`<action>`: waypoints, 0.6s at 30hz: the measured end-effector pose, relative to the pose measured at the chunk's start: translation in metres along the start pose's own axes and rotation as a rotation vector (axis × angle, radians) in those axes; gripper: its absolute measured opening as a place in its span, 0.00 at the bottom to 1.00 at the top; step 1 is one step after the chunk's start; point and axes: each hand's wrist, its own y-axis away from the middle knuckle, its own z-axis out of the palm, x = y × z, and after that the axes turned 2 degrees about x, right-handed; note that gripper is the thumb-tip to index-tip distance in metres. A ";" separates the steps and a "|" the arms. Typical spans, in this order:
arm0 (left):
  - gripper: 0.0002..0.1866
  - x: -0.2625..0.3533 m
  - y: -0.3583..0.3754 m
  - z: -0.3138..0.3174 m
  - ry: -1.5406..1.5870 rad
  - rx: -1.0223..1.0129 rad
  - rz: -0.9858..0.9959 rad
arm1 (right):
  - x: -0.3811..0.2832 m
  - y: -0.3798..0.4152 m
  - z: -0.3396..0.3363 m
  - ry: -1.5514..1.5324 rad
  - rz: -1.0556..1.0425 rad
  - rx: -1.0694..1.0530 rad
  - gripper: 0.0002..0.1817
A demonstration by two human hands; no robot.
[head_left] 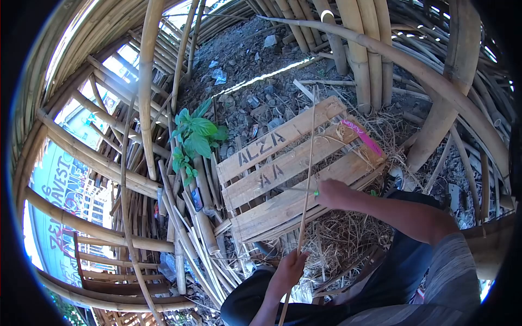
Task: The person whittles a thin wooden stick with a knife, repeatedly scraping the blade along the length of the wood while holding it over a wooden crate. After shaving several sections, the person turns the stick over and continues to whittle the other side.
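Observation:
A long thin bamboo strip (308,179) runs upright through the middle of the view, across a slatted wooden crate (272,171) with dark lettering. Low in the view, my left hand (288,270) is wrapped round the lower part of the strip. My right hand (333,194) is closed on a tool with a green end at the handle; its thin blade (291,189) points left, crossing the strip over the crate's slats. Most of the handle is hidden in my fist.
Bamboo poles (147,81) form a frame at the left, with more poles at the right. A leafy green plant (198,133) stands left of the crate. Dry shavings (348,239) lie below the crate, and rubble (255,70) covers the ground behind it.

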 end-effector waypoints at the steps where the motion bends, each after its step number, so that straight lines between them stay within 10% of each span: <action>1: 0.18 0.002 0.001 -0.001 0.064 -0.013 -0.053 | -0.009 0.011 0.006 -0.001 -0.005 -0.006 0.15; 10: 0.19 0.003 0.001 0.001 -0.048 0.010 0.038 | -0.016 0.019 0.009 0.195 -0.285 -0.102 0.15; 18: 0.20 -0.002 0.001 0.007 -0.119 0.020 0.087 | 0.026 -0.026 -0.034 0.183 0.130 0.221 0.13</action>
